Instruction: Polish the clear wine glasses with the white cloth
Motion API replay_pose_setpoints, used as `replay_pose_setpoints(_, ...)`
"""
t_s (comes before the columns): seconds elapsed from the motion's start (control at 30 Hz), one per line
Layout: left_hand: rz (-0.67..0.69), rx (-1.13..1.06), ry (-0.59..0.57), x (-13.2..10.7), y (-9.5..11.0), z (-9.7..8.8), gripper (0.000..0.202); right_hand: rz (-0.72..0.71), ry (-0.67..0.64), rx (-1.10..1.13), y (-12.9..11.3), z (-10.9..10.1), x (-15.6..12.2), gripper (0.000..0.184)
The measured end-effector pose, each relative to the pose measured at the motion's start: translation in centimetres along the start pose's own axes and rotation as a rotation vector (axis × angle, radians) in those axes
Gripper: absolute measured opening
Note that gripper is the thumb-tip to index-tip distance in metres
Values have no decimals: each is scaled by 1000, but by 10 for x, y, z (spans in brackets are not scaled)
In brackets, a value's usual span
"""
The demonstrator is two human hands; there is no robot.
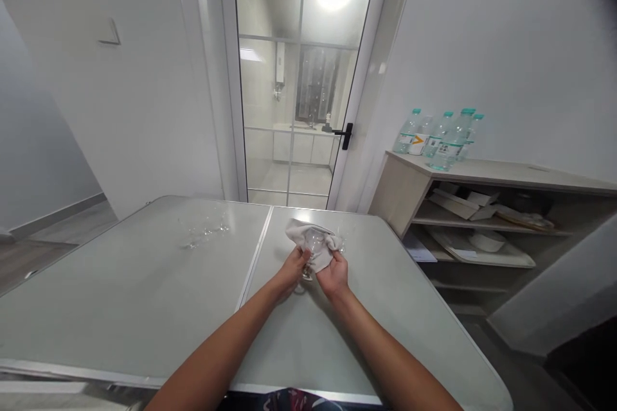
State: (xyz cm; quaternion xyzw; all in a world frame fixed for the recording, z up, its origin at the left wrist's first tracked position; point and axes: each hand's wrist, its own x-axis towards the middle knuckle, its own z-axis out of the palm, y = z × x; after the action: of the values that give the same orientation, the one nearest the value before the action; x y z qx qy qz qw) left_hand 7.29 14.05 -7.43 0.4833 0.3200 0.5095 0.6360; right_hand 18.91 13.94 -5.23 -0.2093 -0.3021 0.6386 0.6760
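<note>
A clear stemmed glass (315, 241) is held a little above the table, with a pale cloth (297, 227) draped behind and around its bowl. My left hand (292, 268) is closed on the glass near its lower part, thumb against the bowl. On the other side, my right hand (334, 276) grips a bunched part of the cloth against the glass. The foot of the glass points down toward me between both hands. Some fingers are hidden behind the cloth.
Several clear glasses (207, 230) stand or lie on the left half of the table (144, 295). More clear glassware (342, 239) shows just behind my right hand. Several plastic bottles (446, 148) top a shelf unit (511, 173) at right. A glass door (270, 167) lies beyond.
</note>
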Motion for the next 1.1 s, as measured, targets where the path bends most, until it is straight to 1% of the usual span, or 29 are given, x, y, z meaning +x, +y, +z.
replay_pose_setpoints(0.07,-45,-98,0,0,-1,0,78,33,-31,-36,3,1,-2,34)
replay_pose_setpoints(0.17,-20,-187,20,-1,0,1,73,60,-70,-84,0,2,-3,30)
replay_pose_setpoints(0.3,24,-200,8,0,2,4,72,40,-91,-106,-12,1,-2,27)
replay_pose_setpoints(0.37,8,-180,40,1,1,4,75,49,-110,-123,-16,1,-2,28)
replay_pose_setpoints(0.5,-19,-53,128,5,-6,-4,82,37,-118,-170,-15,5,-5,36)
replay_pose_setpoints(0.57,-9,37,150,7,-9,-8,83,37,-103,-187,-12,5,-5,39)
replay_pose_setpoints(0.63,21,135,171,9,-12,-12,81,56,-84,-207,-9,3,-4,40)
replay_pose_setpoints(0.73,112,279,197,11,-12,-16,70,83,-55,-251,-7,-3,0,43)
replay_pose_setpoints(0.8,191,323,222,11,-9,-18,67,108,-70,-294,-8,-8,2,44)
replay_pose_setpoints(0.87,258,316,232,10,-3,-20,76,145,-112,-340,-11,-11,3,45)
replay_pose_setpoints(0.93,299,292,199,8,5,-21,82,167,-131,-375,-14,-10,2,47)
replay_pose_setpoints(0.97,310,281,174,7,9,-21,80,168,-132,-391,-15,-9,1,49)
replay_pose_setpoints(1.03,313,278,138,5,18,-20,68,164,-142,-425,-15,-5,-2,49)
replay_pose_setpoints(1.1,273,269,130,3,24,-18,60,174,-168,-452,-12,-3,-5,47)
